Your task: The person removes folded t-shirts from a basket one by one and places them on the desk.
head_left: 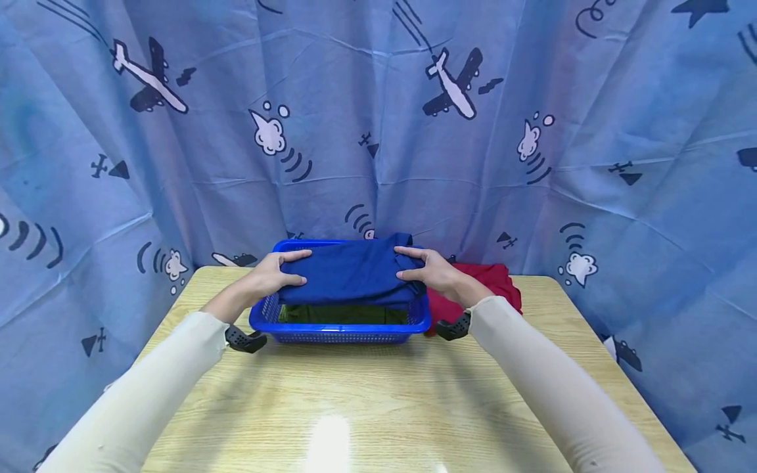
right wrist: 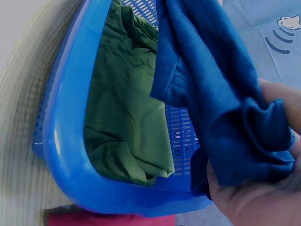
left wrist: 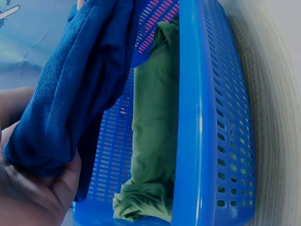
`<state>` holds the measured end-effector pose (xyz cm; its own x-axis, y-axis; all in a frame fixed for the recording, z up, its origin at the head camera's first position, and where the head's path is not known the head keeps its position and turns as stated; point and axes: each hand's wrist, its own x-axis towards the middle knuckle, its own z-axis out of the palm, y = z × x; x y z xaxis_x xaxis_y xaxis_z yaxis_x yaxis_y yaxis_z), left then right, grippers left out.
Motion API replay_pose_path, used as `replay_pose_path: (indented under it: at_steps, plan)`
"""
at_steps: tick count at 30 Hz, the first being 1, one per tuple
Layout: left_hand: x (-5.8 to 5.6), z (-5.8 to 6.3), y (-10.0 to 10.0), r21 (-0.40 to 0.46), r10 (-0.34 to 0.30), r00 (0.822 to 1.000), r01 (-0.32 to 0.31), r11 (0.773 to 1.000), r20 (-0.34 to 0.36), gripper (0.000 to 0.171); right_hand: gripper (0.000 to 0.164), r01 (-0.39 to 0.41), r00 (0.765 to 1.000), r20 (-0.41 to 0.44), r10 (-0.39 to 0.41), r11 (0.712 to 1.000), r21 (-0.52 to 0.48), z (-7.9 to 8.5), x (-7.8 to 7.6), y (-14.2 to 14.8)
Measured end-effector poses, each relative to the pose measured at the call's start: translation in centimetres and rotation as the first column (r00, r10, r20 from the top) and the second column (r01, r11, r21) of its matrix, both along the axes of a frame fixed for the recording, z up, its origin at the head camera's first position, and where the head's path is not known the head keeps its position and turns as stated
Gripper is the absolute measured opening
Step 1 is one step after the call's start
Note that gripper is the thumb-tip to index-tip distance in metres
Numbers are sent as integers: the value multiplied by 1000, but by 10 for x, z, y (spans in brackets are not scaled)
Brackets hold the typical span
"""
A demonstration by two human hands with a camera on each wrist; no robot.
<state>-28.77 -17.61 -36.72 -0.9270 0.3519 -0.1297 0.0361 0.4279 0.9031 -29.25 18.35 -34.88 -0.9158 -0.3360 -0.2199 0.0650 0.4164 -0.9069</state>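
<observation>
A folded dark blue garment [head_left: 349,270] is held level over the blue plastic basket [head_left: 340,328], one hand at each end. My left hand [head_left: 271,274] grips its left end, the thumb on the near side and fingers on the far side, as the left wrist view shows. At the other end my right hand [head_left: 436,272] pinches the cloth the same way. Inside the basket, along its near side, lies a folded green garment [left wrist: 155,117]; in the right wrist view the green cloth [right wrist: 129,103] lies below the blue one. The blue garment hides the basket's far part.
Right of the basket a crumpled red cloth [head_left: 487,282] lies on the wooden table [head_left: 284,407], close against the basket's side. A blue curtain [head_left: 331,164] printed with aeroplanes hangs right behind the table and around its sides.
</observation>
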Motion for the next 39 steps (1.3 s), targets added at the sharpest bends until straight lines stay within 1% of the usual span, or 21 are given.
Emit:
replay_pose_path:
  at_steps: [4,9,14,21,28,33,39]
  plan:
    - [3,3,0,1,1,1000,-1,1000,7,67,67,-3,1000,-13,4,1000,24,4,3,2]
    - [7,7,0,19,-11,1000,11,1000,4,69,67,-7,1000,-3,7,1000,6,10,5,6]
    - [11,9,3,17,-34,999,34,999,-10,70,68,-14,1000,-18,14,1000,3,16,9,13]
    - [13,16,14,-6,-51,998,50,999,-48,70,68,-25,999,-40,25,1000,6,21,16,27]
    - [11,19,26,-10,-73,992,72,997,-103,71,68,-27,998,-50,26,1000,-10,26,20,41]
    - [9,29,38,-11,-76,991,75,997,-108,72,69,-31,998,-58,31,1000,1,32,21,53]
    - [8,43,54,-49,-91,991,86,995,-103,69,69,-34,997,-65,34,999,-2,41,21,69]
